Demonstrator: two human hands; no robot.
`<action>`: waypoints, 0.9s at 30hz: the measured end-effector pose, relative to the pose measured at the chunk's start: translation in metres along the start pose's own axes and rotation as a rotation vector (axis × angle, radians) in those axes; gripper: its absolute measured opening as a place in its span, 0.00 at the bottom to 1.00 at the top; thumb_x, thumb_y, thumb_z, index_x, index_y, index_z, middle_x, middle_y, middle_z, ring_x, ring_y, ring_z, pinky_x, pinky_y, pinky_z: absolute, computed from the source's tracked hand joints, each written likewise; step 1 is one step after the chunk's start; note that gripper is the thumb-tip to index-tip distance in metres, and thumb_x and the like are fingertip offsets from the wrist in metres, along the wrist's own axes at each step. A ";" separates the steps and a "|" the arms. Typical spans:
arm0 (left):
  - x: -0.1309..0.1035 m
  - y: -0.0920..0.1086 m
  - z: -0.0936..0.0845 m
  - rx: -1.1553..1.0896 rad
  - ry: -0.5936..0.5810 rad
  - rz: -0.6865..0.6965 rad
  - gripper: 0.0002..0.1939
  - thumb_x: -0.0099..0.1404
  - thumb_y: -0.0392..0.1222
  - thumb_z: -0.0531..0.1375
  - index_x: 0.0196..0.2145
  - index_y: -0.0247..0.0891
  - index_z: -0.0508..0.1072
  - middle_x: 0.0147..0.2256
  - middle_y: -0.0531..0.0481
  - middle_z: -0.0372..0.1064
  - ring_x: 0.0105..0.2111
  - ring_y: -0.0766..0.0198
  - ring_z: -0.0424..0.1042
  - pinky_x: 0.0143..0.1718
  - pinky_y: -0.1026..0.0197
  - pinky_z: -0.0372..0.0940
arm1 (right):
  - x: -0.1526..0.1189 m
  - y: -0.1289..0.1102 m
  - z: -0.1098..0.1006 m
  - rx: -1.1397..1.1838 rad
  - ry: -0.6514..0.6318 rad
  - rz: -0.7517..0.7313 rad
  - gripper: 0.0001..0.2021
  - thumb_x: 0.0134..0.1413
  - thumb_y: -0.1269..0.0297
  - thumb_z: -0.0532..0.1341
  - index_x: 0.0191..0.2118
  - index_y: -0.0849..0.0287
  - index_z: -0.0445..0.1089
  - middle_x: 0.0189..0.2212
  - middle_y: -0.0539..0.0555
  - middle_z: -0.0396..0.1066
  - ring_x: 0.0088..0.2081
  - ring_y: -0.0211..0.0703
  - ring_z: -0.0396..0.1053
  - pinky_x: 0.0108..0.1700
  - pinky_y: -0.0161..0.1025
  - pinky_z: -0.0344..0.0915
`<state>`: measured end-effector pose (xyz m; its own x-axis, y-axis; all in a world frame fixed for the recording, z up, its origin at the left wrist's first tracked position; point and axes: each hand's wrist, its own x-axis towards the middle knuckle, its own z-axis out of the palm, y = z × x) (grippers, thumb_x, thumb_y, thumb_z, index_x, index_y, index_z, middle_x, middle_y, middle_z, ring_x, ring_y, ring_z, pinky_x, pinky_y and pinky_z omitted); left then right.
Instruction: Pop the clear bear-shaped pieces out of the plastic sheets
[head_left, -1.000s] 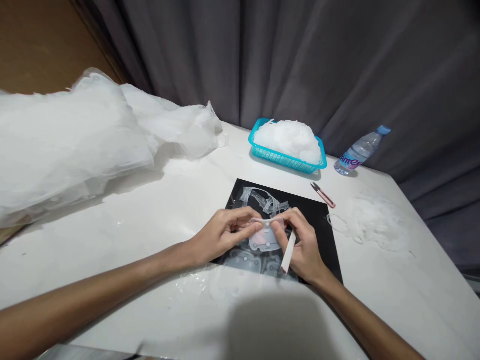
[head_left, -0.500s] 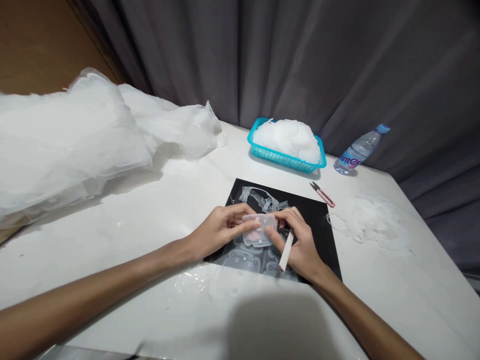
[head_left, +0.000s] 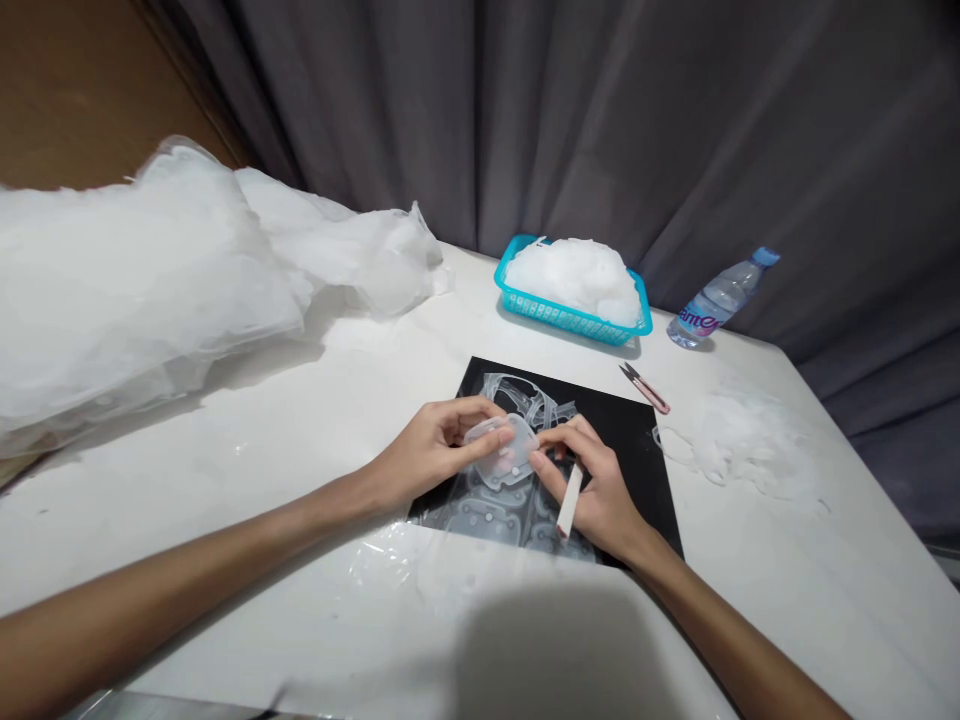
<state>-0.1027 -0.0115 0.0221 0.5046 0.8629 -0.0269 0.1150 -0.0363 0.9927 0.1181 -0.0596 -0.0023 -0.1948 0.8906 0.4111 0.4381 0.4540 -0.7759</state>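
Note:
A small translucent plastic piece [head_left: 501,470] with rounded edges and small round spots is held above a black mat [head_left: 637,450]. My left hand [head_left: 439,440] pinches its left side between thumb and fingers. At its right edge, the fingertips of my right hand [head_left: 604,495] are closed against the piece. A slim white stick [head_left: 570,505] with a reddish-dark end is tucked in that same hand, pointing toward me. Under the hands lies a clear sheet [head_left: 484,522] with moulded rounded shapes. Clear cut-off strips [head_left: 536,402] lie tangled at the mat's back.
Thread snips [head_left: 646,390] lie right of the mat, near a heap of thin clear scraps [head_left: 750,445]. Behind stand a turquoise basket [head_left: 562,318] of white fluffy material and a water bottle [head_left: 712,305]. Large white-filled plastic bags [head_left: 150,290] cover the left side.
The plastic piece has been turned and shifted slightly left between my hands. My right thumb has moved from its face toward its right edge.

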 end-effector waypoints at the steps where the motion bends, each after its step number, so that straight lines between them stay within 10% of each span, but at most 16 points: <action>1: 0.000 0.001 0.000 -0.002 0.001 -0.001 0.16 0.69 0.52 0.67 0.39 0.35 0.79 0.32 0.50 0.76 0.32 0.64 0.73 0.33 0.63 0.67 | 0.000 0.000 -0.001 -0.004 0.001 0.002 0.03 0.65 0.67 0.63 0.42 0.55 0.75 0.33 0.51 0.70 0.35 0.43 0.68 0.39 0.41 0.67; 27: -0.001 -0.002 0.001 -0.098 -0.147 -0.113 0.15 0.74 0.54 0.62 0.43 0.37 0.73 0.34 0.51 0.76 0.33 0.64 0.74 0.35 0.64 0.64 | 0.002 0.001 -0.002 0.102 0.013 0.078 0.11 0.72 0.59 0.59 0.42 0.56 0.79 0.33 0.53 0.73 0.36 0.43 0.69 0.40 0.42 0.66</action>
<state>-0.1025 -0.0128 0.0199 0.6133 0.7758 -0.1484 0.0975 0.1121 0.9889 0.1201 -0.0576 -0.0011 -0.1515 0.9233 0.3530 0.3595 0.3841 -0.8504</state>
